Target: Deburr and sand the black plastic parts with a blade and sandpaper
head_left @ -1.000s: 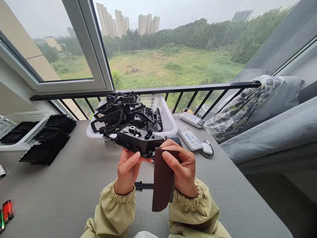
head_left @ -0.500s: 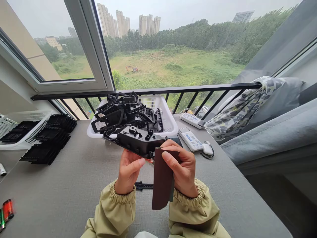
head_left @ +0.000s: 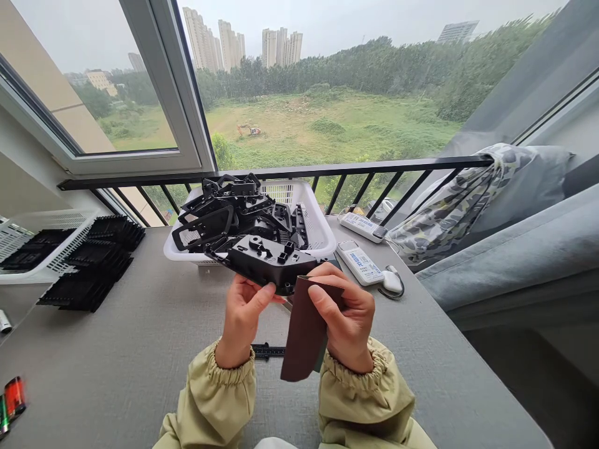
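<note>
My left hand [head_left: 243, 315] is closed on the lower edge of a black plastic part [head_left: 266, 262], its thumb on the near side. The part is held tilted above the table, in front of the basket. My right hand [head_left: 349, 315] pinches a folded dark brown sheet [head_left: 306, 333] with a greenish reverse side, close against the part's right end. The fingertips behind the sheet are hidden. Below the hands a black caliper-like tool [head_left: 269, 352] lies on the table, partly covered by the sheet.
A white basket [head_left: 322, 231] full of black parts stands by the railing. Stacked black pieces [head_left: 93, 265] lie at the left beside another white basket [head_left: 47, 268]. Two white devices [head_left: 359, 263] [head_left: 362, 226] are at the right. Red and green cylinders [head_left: 15, 396] lie at the left edge.
The black part has shifted slightly right. My right hand has moved a little right, and the sheet's lower end has swung left and up.
</note>
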`<state>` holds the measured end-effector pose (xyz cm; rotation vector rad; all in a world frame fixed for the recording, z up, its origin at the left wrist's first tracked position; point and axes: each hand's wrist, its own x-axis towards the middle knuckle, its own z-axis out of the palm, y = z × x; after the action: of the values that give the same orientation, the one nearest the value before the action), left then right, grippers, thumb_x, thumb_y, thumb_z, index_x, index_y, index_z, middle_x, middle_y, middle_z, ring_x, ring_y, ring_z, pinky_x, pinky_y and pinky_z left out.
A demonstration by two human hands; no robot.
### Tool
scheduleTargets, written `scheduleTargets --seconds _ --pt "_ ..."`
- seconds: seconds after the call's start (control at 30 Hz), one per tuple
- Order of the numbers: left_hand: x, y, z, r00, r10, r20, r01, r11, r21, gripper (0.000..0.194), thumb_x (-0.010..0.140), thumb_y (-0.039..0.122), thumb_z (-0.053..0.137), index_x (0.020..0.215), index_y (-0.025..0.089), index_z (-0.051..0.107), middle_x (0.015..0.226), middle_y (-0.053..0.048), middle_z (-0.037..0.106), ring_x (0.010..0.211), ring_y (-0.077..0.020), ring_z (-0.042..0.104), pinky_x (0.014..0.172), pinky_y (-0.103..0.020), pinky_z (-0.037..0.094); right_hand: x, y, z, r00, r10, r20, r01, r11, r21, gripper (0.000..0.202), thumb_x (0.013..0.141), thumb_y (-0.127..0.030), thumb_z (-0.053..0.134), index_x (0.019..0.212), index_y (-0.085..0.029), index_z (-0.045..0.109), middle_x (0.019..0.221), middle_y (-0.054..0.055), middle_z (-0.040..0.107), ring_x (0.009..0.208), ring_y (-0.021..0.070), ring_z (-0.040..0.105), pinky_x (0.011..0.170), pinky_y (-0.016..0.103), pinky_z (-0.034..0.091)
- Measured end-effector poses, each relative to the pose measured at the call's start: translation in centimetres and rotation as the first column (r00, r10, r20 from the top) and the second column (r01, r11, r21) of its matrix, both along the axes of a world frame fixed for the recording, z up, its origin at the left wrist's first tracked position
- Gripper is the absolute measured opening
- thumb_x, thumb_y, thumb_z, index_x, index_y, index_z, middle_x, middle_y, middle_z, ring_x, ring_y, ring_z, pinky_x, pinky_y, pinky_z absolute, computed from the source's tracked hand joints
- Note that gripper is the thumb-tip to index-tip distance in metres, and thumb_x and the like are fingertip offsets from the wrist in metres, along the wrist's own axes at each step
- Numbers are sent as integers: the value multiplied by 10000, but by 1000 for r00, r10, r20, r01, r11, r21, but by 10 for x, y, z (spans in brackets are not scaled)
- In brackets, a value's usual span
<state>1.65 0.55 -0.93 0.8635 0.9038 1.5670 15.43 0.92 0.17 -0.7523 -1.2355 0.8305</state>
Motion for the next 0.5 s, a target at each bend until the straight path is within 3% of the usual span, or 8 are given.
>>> scheduleTargets --seconds 0.13,0.27,0.37,0.5 --pt "1 3 -3 959 138 -248 -136 990 25 291 723 338 784 666 173 551 540 48 577 424 -72 524 439 -188 453 -2 2 -1 985 -141 98 130 985 109 109 841 -187 629 786 -218 718 731 34 626 585 147 552 479 284 419" --pt "3 3 -6 890 218 -401 -200 976 86 197 755 338 756 726 170 657 615 7 667 528 -111 616 531 -210 503 -5 2 2 942 -252 222 188 943 276 135 813 -120 636 829 -228 716 733 25 650 585 139 567 486 268 440" --pt "4 4 -9 876 205 -436 -186 979 86 168 765 333 742 769 168 714 694 -28 723 624 -145 670 608 -234 540 -7 1 3 925 -280 258 188 925 332 146 801 -107 638 838 -227 713 741 26 656 577 136 574 484 266 447" --pt "6 5 -12 887 256 -385 -239 967 92 176 728 326 777 757 165 711 705 -37 733 634 -155 682 617 -245 555 -7 1 -1 934 -283 219 210 930 303 135 816 -133 643 854 -240 717 744 24 661 593 149 583 500 282 454"
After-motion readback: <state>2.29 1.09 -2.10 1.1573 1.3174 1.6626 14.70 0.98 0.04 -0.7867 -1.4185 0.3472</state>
